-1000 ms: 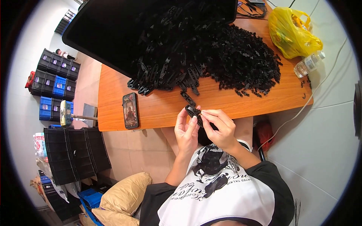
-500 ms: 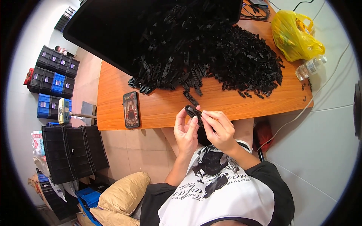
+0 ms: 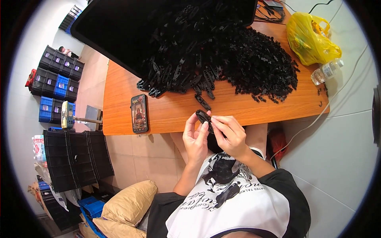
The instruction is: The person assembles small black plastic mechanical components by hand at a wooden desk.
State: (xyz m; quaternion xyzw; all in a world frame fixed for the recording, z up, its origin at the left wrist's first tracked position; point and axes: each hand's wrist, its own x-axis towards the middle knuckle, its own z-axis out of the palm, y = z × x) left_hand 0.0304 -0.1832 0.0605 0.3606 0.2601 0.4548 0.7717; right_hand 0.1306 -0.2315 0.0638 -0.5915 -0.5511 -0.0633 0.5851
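White shirt point(image 3: 266, 216), black sleeves point(image 3: 291, 194), black printed figure point(image 3: 220, 172), dark lettering point(image 3: 197, 202).

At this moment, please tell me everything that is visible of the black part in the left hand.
The black part is small, elongated and plastic-looking; finer details are too small to tell. It tilts, pinched by the left hand, with the right hand at its right side. It appears over the near edge of the wooden table, partly hidden by fingers.

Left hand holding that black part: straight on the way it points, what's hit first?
Probably the loose black piece on the wooden table, just ahead of the left hand and its black part. Height's unclear; it might pass over.
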